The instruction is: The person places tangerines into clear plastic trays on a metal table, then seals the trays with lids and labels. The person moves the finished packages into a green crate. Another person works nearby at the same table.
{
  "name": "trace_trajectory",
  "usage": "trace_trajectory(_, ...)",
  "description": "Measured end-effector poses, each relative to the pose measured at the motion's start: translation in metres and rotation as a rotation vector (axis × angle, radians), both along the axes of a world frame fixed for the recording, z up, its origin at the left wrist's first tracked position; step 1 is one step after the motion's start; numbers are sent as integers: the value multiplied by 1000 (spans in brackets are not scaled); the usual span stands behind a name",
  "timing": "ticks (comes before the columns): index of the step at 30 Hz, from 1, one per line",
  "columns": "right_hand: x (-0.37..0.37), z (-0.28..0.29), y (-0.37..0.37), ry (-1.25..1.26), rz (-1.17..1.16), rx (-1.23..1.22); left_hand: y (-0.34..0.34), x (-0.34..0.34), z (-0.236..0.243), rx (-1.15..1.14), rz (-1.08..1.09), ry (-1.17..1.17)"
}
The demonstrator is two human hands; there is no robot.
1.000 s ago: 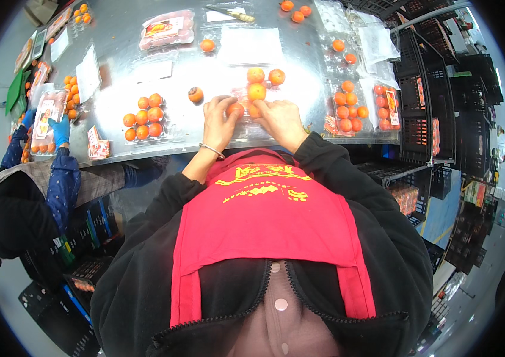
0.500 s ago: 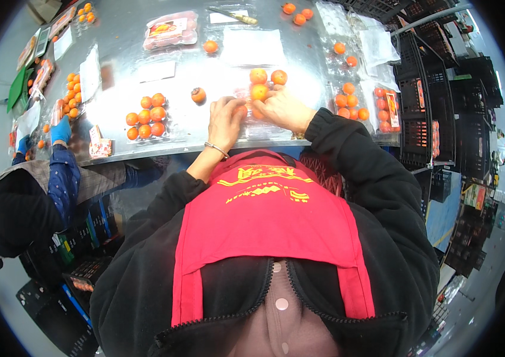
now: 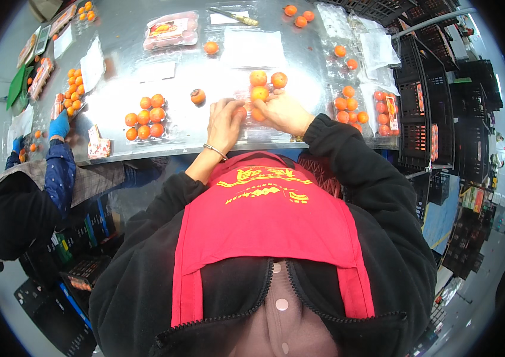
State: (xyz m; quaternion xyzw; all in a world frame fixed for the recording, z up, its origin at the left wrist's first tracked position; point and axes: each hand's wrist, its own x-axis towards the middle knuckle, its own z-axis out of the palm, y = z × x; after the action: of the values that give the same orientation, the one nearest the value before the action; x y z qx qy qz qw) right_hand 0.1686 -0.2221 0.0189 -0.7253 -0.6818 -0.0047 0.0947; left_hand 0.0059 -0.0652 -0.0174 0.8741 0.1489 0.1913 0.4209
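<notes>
Right in front of me, a clear plastic tray lies at the table's near edge with several orange persimmons in and over it. My left hand curls round a persimmon on the tray's left side, its fingers hiding most of the fruit. On the other side, my right hand has its fingertips closed on another persimmon. Just beyond the fingers sits a lighter orange persimmon, with two more in a row behind it. A single persimmon showing its dark calyx rests left of my hands.
To the left stands a filled tray of persimmons. White paper sheets, a covered pack and a knife lie farther back. Black crates are stacked at right. A co-worker's blue-gloved hand handles fruit at far left.
My hands stay almost in place over the tray, their grip looking the same. At far left the co-worker's gloved hands have shifted slightly.
</notes>
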Motion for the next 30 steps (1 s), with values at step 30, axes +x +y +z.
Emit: trace_trajectory(30, -76, 40, -25, 1475, -635, 545, -20, 7, 61, -423, -131, -22)
